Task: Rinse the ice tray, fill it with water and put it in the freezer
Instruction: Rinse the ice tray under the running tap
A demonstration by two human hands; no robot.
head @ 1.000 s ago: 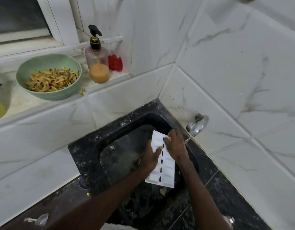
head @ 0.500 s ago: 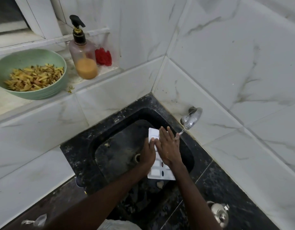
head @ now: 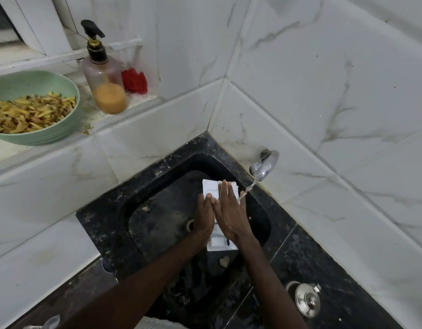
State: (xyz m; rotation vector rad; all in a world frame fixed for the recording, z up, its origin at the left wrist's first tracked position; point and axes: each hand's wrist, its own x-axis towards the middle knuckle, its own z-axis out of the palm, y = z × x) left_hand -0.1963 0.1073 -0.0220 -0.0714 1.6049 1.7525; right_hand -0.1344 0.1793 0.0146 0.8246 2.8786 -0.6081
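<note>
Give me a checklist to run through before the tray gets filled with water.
1. Tap running: ok, a thin stream falls from the spout.
2. Ice tray held over the sink: ok, the left hand grips its left edge.
3. Right hand clear of the compartments: not ok, it lies flat across the tray's top.
4. Stream landing in the tray: not ok, it strikes near the right hand's edge.
5. Tray rinsed clean: cannot tell, the hands cover most of it.
6. Tray level: cannot tell from this view.
</note>
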